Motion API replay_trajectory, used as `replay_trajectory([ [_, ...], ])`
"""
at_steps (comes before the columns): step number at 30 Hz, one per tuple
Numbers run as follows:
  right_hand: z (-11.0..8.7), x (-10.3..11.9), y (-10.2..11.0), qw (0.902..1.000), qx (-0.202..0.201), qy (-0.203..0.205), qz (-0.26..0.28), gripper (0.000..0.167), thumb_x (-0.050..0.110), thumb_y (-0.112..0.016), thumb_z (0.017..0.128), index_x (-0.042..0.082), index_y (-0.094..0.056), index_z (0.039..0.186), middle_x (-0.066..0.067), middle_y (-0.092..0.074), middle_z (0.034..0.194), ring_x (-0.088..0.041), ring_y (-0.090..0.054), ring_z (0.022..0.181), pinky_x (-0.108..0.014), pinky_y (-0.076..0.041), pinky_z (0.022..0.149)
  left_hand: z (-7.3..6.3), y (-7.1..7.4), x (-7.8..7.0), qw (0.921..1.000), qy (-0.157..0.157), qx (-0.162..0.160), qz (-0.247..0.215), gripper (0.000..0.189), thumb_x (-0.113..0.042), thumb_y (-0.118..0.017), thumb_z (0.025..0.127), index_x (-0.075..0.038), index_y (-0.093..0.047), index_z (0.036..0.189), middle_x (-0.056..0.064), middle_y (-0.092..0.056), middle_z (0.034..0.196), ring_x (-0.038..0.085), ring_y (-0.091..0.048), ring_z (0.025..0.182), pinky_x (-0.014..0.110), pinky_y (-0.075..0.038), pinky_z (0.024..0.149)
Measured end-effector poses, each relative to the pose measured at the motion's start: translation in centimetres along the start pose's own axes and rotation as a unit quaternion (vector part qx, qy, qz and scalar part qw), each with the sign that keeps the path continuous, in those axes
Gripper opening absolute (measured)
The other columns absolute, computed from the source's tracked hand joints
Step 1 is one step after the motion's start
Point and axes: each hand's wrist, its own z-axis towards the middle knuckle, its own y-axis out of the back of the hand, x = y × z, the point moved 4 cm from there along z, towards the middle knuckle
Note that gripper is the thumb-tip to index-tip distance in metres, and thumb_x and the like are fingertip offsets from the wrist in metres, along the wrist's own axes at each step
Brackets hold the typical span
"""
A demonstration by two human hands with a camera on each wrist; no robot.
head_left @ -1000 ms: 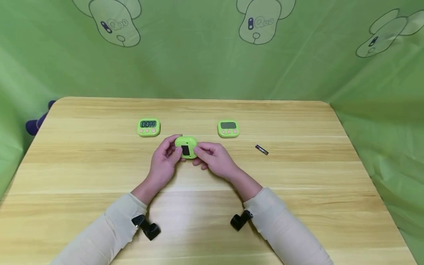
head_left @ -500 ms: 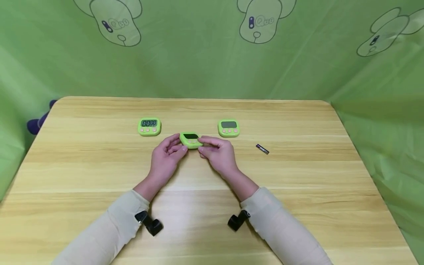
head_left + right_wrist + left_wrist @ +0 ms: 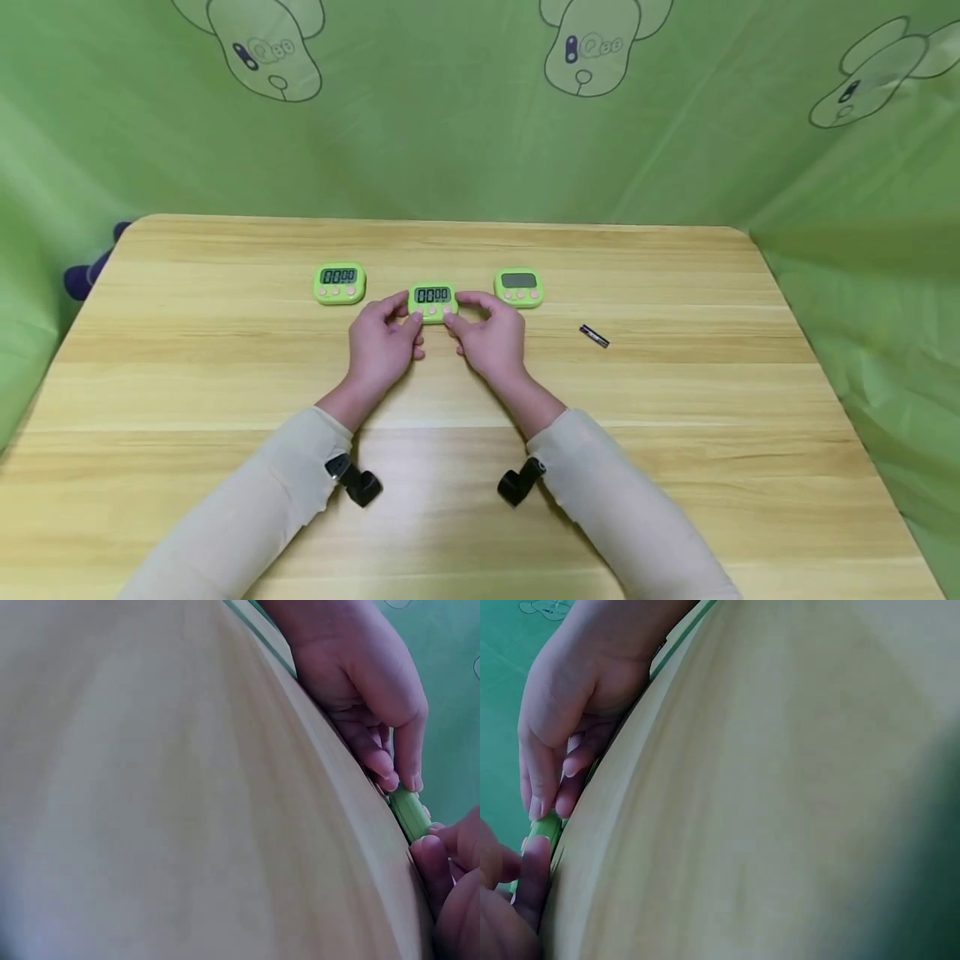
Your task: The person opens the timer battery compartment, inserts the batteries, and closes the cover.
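Observation:
Between both hands is a small green digital timer, face up, its screen reading 00:00 above pink buttons. My left hand grips its left side, thumb at the lower front edge and index finger at the upper corner. My right hand holds the right side in the same manner. In the left wrist view the timer's green edge shows between the fingertips; the right wrist view shows that edge too, low at the tabletop. Whether it touches the wood is hard to tell.
A second green timer, displaying 00:00, lies to the left. Another green timer with a blank screen lies close to the right hand. Farther right is a dark battery. A green curtain hangs behind the wooden table.
The timer in my hands showed its back with a black patch, then was turned face up. Both hands moved away from me with it, and digits now show on its screen.

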Motion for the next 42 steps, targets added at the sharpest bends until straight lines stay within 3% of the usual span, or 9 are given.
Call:
replay_trajectory([
  [1, 0.1, 0.0, -0.1, 1.0, -0.002, 0.002, -0.001, 0.029, 0.008, -0.082, 0.084, 0.007, -0.073, 0.112, -0.006, -0.072, 0.073, -0.021, -0.063, 0.047, -0.032, -0.055, 0.04, 0.1, 0.0, -0.1, 0.9999, -0.003, -0.004, 0.013, 0.044, -0.005, -0.067, 0.096, 0.002, -0.056, 0.138, 0.011, -0.053, 0.106, 0.021, -0.065, 0.063, 0.034, -0.062, 0.052],
  [8, 1.1, 0.1, -0.6, 0.9996, -0.012, 0.011, -0.025, 0.033, 0.009, -0.08, 0.086, 0.002, -0.07, 0.117, -0.007, -0.07, 0.112, -0.015, -0.067, 0.055, -0.029, -0.057, 0.046, 0.8, -0.3, -0.5, 0.9978, -0.003, -0.016, 0.064, 0.041, -0.013, -0.065, 0.099, 0.002, -0.057, 0.136, 0.009, -0.057, 0.095, 0.021, -0.061, 0.048, 0.037, -0.057, 0.04],
  [15, 1.7, 0.7, -0.9, 0.9969, -0.008, 0.013, -0.078, 0.034, 0.016, -0.076, 0.091, 0.005, -0.069, 0.122, -0.007, -0.07, 0.115, -0.012, -0.065, 0.054, -0.026, -0.055, 0.045, 1.5, -0.3, -0.7, 0.9949, 0.007, -0.021, 0.098, 0.043, -0.019, -0.062, 0.101, -0.001, -0.055, 0.14, 0.009, -0.058, 0.086, 0.022, -0.061, 0.045, 0.038, -0.055, 0.036],
  [24, 2.2, 1.1, -1.2, 0.9945, -0.006, 0.019, -0.103, 0.035, 0.019, -0.076, 0.091, 0.006, -0.07, 0.123, -0.004, -0.07, 0.11, -0.009, -0.065, 0.054, -0.027, -0.055, 0.047, 1.9, -0.4, -0.6, 0.9932, 0.019, -0.033, 0.11, 0.047, -0.021, -0.059, 0.103, -0.002, -0.05, 0.145, 0.01, -0.059, 0.078, 0.021, -0.058, 0.039, 0.038, -0.053, 0.033],
  [27, 2.1, 1.0, -1.3, 0.9931, -0.011, 0.023, -0.114, 0.036, 0.022, -0.077, 0.091, 0.006, -0.07, 0.123, -0.004, -0.07, 0.11, -0.009, -0.064, 0.056, -0.028, -0.058, 0.057, 1.8, -0.5, -0.4, 0.9925, 0.022, -0.039, 0.113, 0.05, -0.023, -0.059, 0.103, -0.003, -0.047, 0.147, 0.009, -0.059, 0.077, 0.021, -0.058, 0.04, 0.036, -0.052, 0.033],
  [31, 1.5, 0.9, -0.8, 0.9937, 0.002, 0.04, -0.105, 0.041, 0.021, -0.077, 0.09, 0.004, -0.068, 0.126, -0.006, -0.068, 0.113, -0.012, -0.064, 0.062, -0.028, -0.059, 0.062, 1.1, -0.4, -0.4, 0.9894, -0.012, -0.073, 0.125, 0.048, -0.024, -0.061, 0.101, -0.001, -0.05, 0.143, 0.007, -0.058, 0.078, 0.018, -0.058, 0.053, 0.031, -0.052, 0.045],
  [35, 0.3, 0.5, 0.1, 0.9959, 0.038, 0.044, -0.07, 0.042, 0.016, -0.078, 0.089, 0.003, -0.066, 0.127, -0.007, -0.068, 0.112, -0.014, -0.066, 0.069, -0.027, -0.06, 0.06, -0.4, -0.5, -0.5, 0.9828, -0.075, -0.102, 0.135, 0.038, -0.019, -0.063, 0.099, 0.0, -0.058, 0.131, 0.005, -0.057, 0.076, 0.016, -0.052, 0.064, 0.029, -0.046, 0.055],
  [42, -2.0, -0.2, 2.9, 0.9956, 0.062, 0.059, -0.041, 0.036, 0.01, -0.08, 0.087, 0.002, -0.069, 0.12, -0.008, -0.07, 0.107, -0.016, -0.066, 0.07, -0.028, -0.061, 0.062, -2.6, -2.2, -0.9, 0.9811, -0.134, -0.074, 0.119, 0.031, -0.015, -0.066, 0.096, -0.001, -0.064, 0.123, 0.002, -0.059, 0.075, 0.014, -0.052, 0.061, 0.028, -0.045, 0.054],
])
